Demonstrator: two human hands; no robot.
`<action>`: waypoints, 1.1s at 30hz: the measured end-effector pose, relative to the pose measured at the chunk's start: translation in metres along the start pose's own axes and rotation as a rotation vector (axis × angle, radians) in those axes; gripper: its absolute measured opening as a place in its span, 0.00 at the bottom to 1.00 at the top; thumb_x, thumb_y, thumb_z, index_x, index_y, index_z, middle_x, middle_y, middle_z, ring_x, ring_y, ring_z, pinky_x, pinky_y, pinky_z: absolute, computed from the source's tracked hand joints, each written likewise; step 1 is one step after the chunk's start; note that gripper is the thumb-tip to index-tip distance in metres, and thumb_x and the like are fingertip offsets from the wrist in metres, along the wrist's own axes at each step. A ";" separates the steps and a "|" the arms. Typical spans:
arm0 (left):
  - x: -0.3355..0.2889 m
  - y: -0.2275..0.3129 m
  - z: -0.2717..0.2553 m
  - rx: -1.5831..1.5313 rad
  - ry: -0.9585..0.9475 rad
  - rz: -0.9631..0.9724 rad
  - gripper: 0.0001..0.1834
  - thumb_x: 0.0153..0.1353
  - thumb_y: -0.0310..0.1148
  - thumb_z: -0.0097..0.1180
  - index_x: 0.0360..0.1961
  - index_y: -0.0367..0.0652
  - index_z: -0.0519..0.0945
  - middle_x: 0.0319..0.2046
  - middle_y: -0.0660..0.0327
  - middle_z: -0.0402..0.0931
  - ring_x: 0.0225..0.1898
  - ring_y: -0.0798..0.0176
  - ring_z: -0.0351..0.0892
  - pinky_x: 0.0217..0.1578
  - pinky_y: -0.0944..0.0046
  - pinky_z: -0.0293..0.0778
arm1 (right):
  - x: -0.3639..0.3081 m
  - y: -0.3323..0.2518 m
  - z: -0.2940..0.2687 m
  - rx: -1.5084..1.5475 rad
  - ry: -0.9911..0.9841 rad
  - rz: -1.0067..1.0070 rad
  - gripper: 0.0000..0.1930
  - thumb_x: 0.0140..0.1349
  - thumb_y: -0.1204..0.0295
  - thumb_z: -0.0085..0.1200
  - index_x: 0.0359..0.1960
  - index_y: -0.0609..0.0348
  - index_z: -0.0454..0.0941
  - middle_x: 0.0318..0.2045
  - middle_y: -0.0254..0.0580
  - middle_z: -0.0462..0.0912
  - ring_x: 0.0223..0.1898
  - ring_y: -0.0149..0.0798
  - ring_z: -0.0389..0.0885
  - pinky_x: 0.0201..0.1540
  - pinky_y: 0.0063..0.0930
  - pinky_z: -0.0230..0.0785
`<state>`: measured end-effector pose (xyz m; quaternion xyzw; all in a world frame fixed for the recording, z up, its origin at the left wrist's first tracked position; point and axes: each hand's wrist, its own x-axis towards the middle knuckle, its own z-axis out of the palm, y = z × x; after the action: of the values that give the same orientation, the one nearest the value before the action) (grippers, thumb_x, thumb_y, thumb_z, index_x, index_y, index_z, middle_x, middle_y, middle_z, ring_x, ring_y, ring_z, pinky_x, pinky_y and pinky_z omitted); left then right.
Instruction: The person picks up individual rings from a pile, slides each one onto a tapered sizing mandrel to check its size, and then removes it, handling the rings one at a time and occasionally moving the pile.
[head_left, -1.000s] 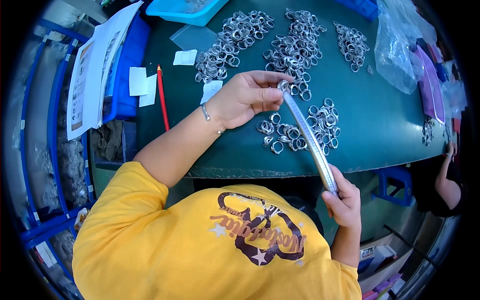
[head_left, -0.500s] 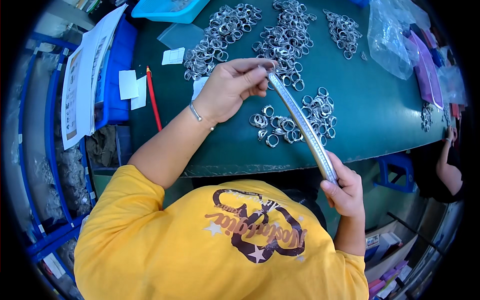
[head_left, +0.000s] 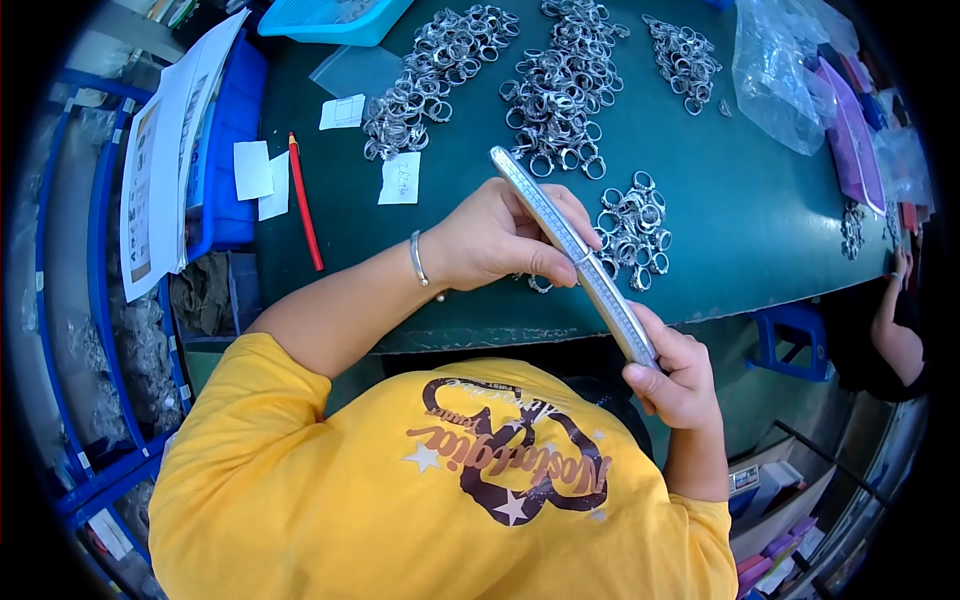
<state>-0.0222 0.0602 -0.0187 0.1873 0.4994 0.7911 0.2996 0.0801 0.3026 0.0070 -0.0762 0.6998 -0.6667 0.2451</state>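
Observation:
A long, tapered metal ring mandrel (head_left: 545, 212) with a marked scale slants over the table's near edge. My right hand (head_left: 678, 372) is closed round its lower, thicker end. My left hand (head_left: 495, 240) is closed about the mandrel's middle, thumb on the near side and fingers behind. Between those fingertips a thin silver ring (head_left: 584, 258) appears to encircle the mandrel; most of it is hidden. Just right of my left hand lies a small heap of silver rings (head_left: 634, 232). A few more rings peek out from under that hand.
Larger ring heaps (head_left: 565, 85) lie farther back on the green table (head_left: 740, 220). To the left are paper slips (head_left: 400, 180), a red pencil (head_left: 304, 205) and a blue bin (head_left: 232, 150). Plastic bags (head_left: 775, 85) sit at right. Another person's arm (head_left: 897, 330) shows at far right.
My left hand has moved from the mandrel's thin tip down to its middle, with the ring now on the shaft. A white paper slip is uncovered. My right hand has shifted slightly left.

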 end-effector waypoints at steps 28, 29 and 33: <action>-0.017 0.030 -0.005 0.620 0.267 0.179 0.15 0.47 0.26 0.64 0.38 0.37 0.76 0.34 0.60 0.74 0.32 0.68 0.75 0.31 0.71 0.72 | -0.005 -0.026 -0.039 0.467 0.283 0.089 0.31 0.56 0.72 0.53 0.61 0.66 0.55 0.11 0.34 0.65 0.05 0.24 0.57 0.06 0.15 0.46; -0.029 0.038 -0.010 0.953 0.325 0.367 0.12 0.47 0.27 0.64 0.33 0.38 0.77 0.32 0.59 0.74 0.31 0.66 0.75 0.31 0.69 0.71 | 0.003 -0.034 -0.045 0.442 0.300 0.116 0.29 0.58 0.72 0.49 0.61 0.65 0.54 0.12 0.33 0.63 0.06 0.23 0.56 0.06 0.15 0.46; -0.088 0.057 -0.041 1.332 0.841 0.160 0.09 0.49 0.28 0.60 0.23 0.37 0.71 0.23 0.56 0.67 0.26 0.58 0.70 0.27 0.64 0.67 | 0.025 -0.070 -0.066 0.422 0.434 0.154 0.25 0.60 0.74 0.41 0.61 0.63 0.55 0.16 0.32 0.63 0.08 0.22 0.56 0.08 0.14 0.47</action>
<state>0.0029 -0.0443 0.0151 0.0479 0.9242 0.3492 -0.1471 0.0134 0.3438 0.0687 0.1737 0.5854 -0.7775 0.1504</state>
